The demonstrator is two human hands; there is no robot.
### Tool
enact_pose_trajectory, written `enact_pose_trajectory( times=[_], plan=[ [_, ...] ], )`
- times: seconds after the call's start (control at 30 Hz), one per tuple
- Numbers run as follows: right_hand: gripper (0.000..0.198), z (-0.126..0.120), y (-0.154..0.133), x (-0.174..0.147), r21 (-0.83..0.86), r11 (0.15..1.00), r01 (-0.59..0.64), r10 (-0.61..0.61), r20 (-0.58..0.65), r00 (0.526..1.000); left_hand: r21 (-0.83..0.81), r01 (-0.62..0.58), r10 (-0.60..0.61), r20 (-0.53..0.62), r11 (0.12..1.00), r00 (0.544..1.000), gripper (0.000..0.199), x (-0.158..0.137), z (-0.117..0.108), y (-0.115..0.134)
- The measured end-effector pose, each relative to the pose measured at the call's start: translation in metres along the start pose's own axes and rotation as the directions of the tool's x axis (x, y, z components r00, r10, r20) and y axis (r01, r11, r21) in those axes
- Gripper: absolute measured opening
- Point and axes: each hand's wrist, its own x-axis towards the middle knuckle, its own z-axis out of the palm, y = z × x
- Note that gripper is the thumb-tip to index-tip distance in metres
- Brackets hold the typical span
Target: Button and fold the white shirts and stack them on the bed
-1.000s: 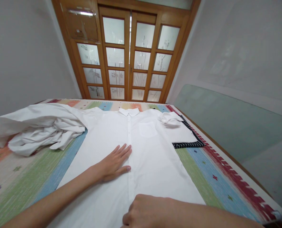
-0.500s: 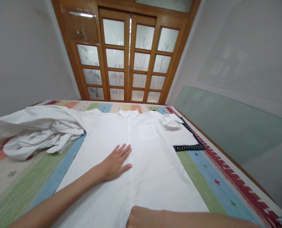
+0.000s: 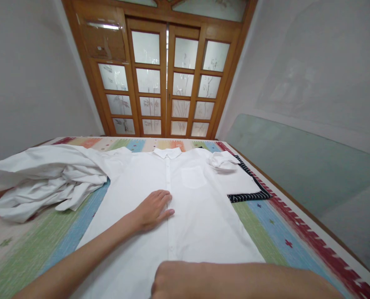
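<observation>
One white shirt (image 3: 200,216) is lying flat on one patterned cloth (image 3: 57,236), its collar (image 3: 167,153) pointing toward the doors (image 3: 170,87), its long axis running away from the person. One white fabric heap (image 3: 48,178) is lying on the left. Of two hands, the left hand (image 3: 156,209) is resting unclenched on the button placket (image 3: 171,232), its fingers curling more than half a second ago; the right hand (image 3: 172,282) is hiding its fingers, leaving its grip unclear.

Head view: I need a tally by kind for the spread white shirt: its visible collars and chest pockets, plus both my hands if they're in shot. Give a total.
Hands: 2 (left hand; right hand, cut off by the lower edge)
Collar: 1
Chest pocket: 1
Total: 4
</observation>
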Motion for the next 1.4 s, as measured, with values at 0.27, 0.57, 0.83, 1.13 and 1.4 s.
enact_pose_trajectory(
  times=[0.27,0.57,0.83,1.13,1.4],
  plan=[
    [0.034,-0.062,0.07,0.002,-0.087,0.85,-0.519,0.401,-0.531,0.747,0.067,0.282,-0.283,0.005,0.957,0.959,0.063,0.063,0.012,-0.057],
    [0.039,-0.029,0.173,-0.027,0.167,0.488,-0.857,0.801,-0.476,0.363,0.111,0.328,-0.332,0.022,0.938,0.943,0.061,0.07,0.023,-0.071],
    [0.06,-0.024,0.22,-0.029,0.131,0.441,-0.888,0.872,-0.298,0.389,0.08,0.356,-0.352,-0.055,0.931,0.934,0.057,0.068,0.029,-0.067],
    [0.064,-0.029,0.26,-0.027,0.128,0.424,-0.896,0.888,-0.251,0.385,0.077,0.403,-0.395,-0.097,0.912,0.914,0.06,0.066,0.031,-0.064],
    [0.067,-0.041,0.282,-0.032,0.174,0.284,-0.943,0.947,-0.207,0.247,0.087,0.462,-0.445,-0.164,0.883,0.88,0.065,0.062,0.035,-0.062]
  ],
)
